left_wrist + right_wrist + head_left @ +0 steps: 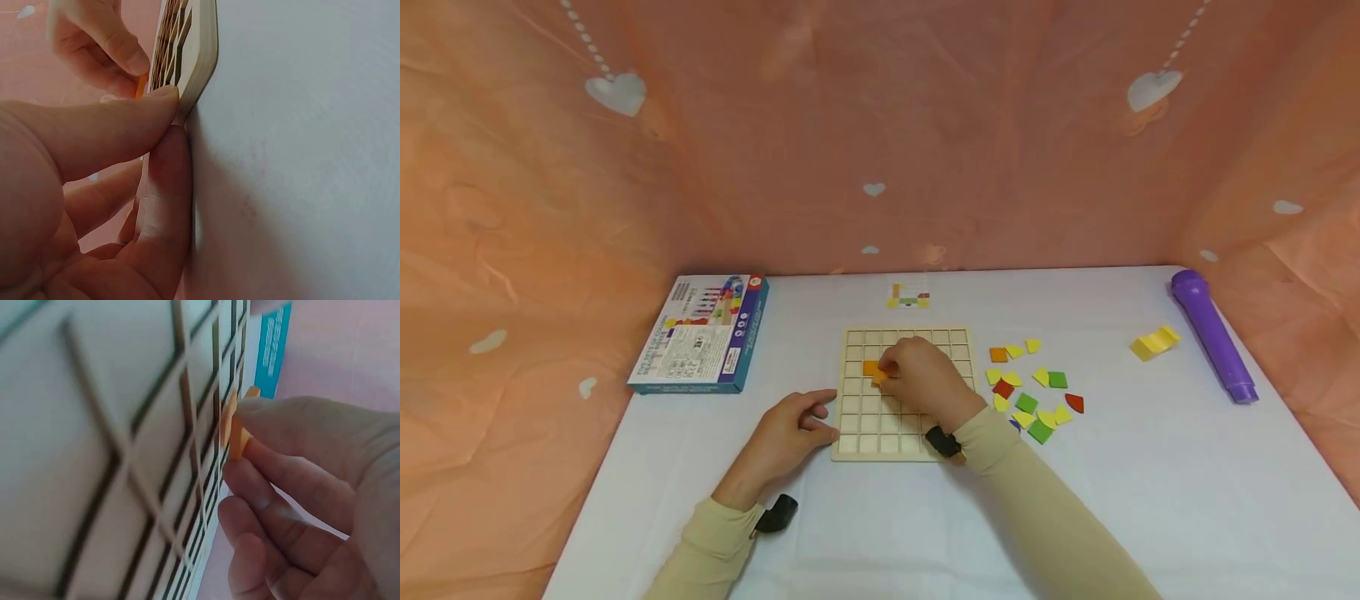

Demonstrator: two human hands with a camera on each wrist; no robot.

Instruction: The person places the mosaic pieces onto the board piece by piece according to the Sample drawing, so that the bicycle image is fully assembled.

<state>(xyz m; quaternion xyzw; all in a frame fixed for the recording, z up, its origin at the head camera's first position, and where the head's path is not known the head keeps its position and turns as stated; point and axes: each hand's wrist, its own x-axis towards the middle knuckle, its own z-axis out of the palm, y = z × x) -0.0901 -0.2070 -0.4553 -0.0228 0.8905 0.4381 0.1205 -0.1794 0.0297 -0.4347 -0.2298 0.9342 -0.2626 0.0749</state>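
Right grip (928,379) pinches an orange tile (237,440), slightly tilted over the board (868,423); long axis unclear. Left grip (784,432) touches board's left edge; cannot tell if pinching.

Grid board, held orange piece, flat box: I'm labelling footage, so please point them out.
Grid board (868,424): head view, a bare cell near its front edge.
Held orange piece (238,439): right wrist view, its visible lower part.
Flat box (698,333): head view, middle of its printed top.

Pinched orange tile (240,439) over flat, pale gridded board (877,423).
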